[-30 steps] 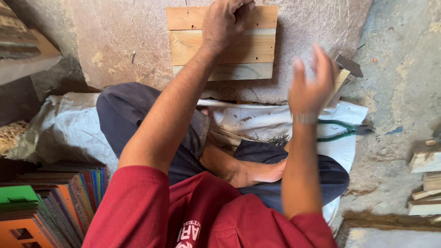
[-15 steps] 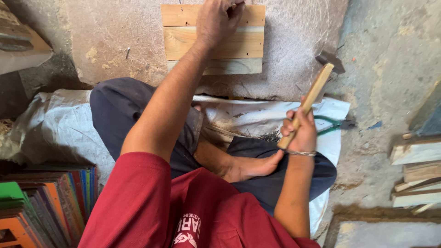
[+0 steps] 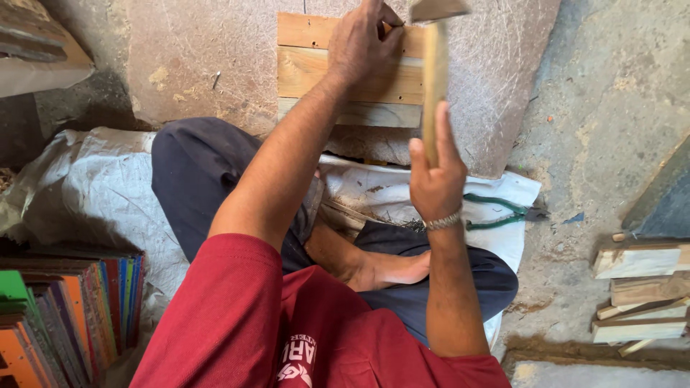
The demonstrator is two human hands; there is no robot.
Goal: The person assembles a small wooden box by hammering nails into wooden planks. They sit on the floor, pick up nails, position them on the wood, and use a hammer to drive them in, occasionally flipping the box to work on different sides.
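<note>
My left hand (image 3: pixel 366 44) rests on a small panel of wooden slats (image 3: pixel 316 72) lying on a worn board, fingers pinched at the panel's upper edge on something too small to make out. My right hand (image 3: pixel 435 176) grips the wooden handle of a hammer (image 3: pixel 433 79), held upright over the panel. The metal hammer head sits at the top edge of the view, just right of my left fingers. I sit cross-legged on a white sack.
A worn fibre board (image 3: pixel 208 65) lies under the panel. Stacked coloured boards (image 3: pixel 65 309) stand at lower left. Cut wooden slats (image 3: pixel 636 287) are piled at right. A green-handled tool (image 3: pixel 503 212) lies on the white sack (image 3: pixel 86 194).
My right hand took hold of the hammer and swung it from the right side up and left over the panel. My left hand has stayed on the slats.
</note>
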